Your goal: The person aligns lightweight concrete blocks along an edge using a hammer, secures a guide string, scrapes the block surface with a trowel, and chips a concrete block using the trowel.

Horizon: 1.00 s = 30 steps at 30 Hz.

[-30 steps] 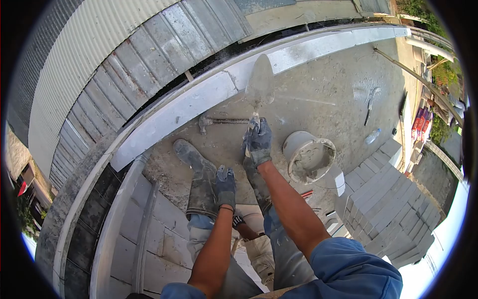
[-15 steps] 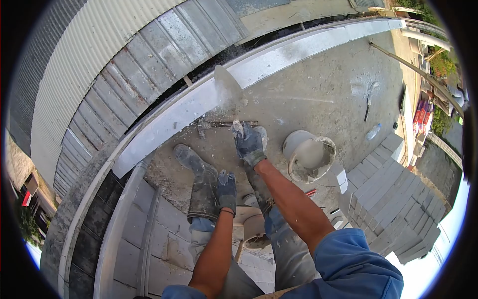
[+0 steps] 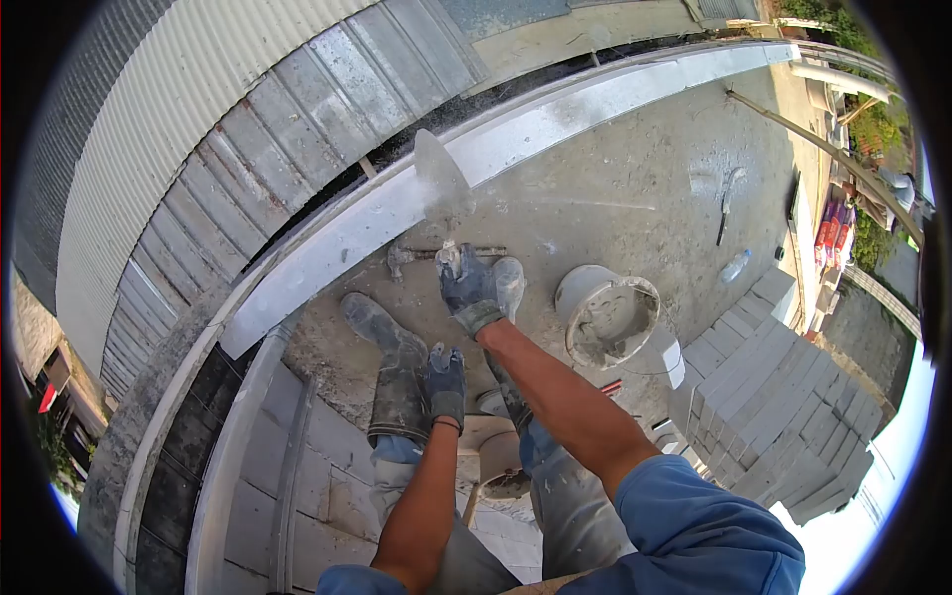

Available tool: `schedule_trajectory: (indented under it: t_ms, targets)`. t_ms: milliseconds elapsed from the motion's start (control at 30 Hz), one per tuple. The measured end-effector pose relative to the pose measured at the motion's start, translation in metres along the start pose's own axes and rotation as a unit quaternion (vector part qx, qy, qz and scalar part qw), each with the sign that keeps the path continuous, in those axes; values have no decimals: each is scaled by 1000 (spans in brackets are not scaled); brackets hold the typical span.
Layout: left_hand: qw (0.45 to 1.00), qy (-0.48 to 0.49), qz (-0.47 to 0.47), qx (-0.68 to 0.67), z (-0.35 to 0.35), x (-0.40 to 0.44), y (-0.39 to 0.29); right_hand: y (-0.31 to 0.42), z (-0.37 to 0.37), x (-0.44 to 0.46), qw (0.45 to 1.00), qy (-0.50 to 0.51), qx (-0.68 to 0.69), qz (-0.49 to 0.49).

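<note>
My right hand [image 3: 466,285], in a dark grey work glove, is closed around the handle of a trowel [image 3: 439,169]. Its broad, mortar-smeared blade is over the row of pale blocks [image 3: 337,253], tip away from me; I cannot tell whether it touches them. My left hand [image 3: 446,381], gloved too, hangs before my left shin with fingers loosely bent and apart, and nothing shows in it. Just beyond my right hand a hammer [image 3: 399,260] lies on the floor. To the right stands a bucket [image 3: 578,288] of grey mortar.
Stacked grey blocks [image 3: 778,397] stand on the right. A second bucket [image 3: 501,454] is between my legs. A plastic bottle [image 3: 735,266] and a dark-handled tool [image 3: 726,206] lie on the concrete floor. Corrugated metal sheets [image 3: 248,178] extend beyond the wall.
My right hand has shifted left with the trowel, whose blade lies slightly farther left along the blocks. My left hand has barely moved. The whole view has shifted slightly.
</note>
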State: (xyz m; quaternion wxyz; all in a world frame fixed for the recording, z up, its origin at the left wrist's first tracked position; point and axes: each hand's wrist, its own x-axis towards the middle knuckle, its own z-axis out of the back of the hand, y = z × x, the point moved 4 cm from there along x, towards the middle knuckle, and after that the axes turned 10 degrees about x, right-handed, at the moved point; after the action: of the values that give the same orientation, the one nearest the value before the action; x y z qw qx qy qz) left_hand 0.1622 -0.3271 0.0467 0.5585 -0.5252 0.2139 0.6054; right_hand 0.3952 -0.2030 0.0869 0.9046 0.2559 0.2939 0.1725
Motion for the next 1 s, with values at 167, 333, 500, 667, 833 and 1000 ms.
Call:
schedule_trajectory:
  t_ms: [167,333,500,667,833,1000]
  targets:
    - [980,-24,56,-188,2,6,-4,23,36,32,982,182,30,-34]
    - [996,-76,-45,-19,0,5,5,-3,-13,-7,994,88,70,14]
    - [995,-55,6,-78,15,2,-20,9,6,13,994,106,23,31]
    - [993,-65,-34,-89,31,-14,-48,9,-16,-12,986,140,74,-47]
    - [997,-65,-49,14,8,3,-18,28,6,-8,986,153,11,67]
    - [990,-108,-55,65,-4,14,7,24,5,12,997,54,42,-28]
